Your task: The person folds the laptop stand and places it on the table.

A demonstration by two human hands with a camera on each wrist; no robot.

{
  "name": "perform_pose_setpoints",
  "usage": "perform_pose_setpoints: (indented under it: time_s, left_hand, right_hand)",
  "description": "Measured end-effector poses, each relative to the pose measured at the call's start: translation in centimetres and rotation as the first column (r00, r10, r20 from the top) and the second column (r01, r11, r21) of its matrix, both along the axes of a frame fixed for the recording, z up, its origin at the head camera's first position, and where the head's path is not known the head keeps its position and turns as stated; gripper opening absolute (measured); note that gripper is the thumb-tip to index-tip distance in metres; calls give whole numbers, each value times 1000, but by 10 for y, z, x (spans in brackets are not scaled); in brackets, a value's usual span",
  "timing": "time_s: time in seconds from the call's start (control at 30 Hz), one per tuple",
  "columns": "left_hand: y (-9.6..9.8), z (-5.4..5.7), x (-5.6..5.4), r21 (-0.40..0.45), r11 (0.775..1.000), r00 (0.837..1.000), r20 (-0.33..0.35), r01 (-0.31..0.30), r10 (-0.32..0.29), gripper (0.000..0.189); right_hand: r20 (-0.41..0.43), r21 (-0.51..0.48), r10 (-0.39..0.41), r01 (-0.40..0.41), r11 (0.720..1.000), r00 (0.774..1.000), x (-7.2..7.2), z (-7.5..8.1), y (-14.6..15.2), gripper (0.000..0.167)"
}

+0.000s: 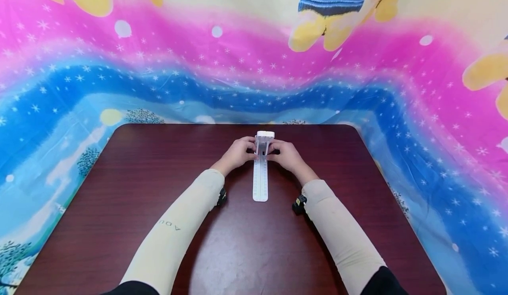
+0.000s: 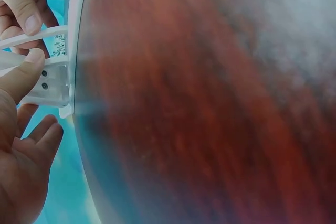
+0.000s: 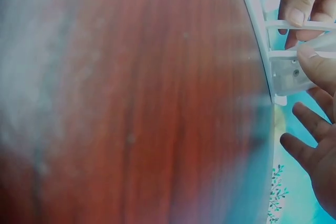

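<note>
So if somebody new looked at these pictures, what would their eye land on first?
Probably the bright pink-and-blue backdrop, which in the head view fills the area behind the dark red table and runs down along its sides. Next would come the white device near the middle of the table's far edge, standing out against the dark surface, with the left hand and right hand holding it from either side.

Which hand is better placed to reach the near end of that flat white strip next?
Probably the left hand, narrowly: the white strip slants slightly its way at the near end. The right hand is almost as well placed: both hold the white upright part from opposite sides.
</note>
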State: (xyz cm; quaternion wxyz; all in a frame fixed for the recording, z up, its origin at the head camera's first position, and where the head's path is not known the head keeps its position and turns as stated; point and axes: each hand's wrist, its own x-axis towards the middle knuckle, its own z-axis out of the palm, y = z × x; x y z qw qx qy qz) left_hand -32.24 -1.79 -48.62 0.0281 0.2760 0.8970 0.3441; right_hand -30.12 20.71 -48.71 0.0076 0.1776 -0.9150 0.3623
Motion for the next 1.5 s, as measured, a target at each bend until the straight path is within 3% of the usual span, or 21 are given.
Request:
perform_pose_setpoints:
  time_s: [0.7,1.27,1.5]
  left_hand:
    - [8,4,-1,59,998,1000,-25,-5,6,8]
    - [8,5,-1,74,997,1000,-10,18,-18,9]
    - [7,3,1,97,995,999,-25,-18,21,8]
  right_hand:
    - [14,40,-77,76,996,997,-7,8,3,5]
    - [1,52,-55,55,997,999,-8,10,6,4]
    - [11,53,-49,49,997,999,-10,11,3,7]
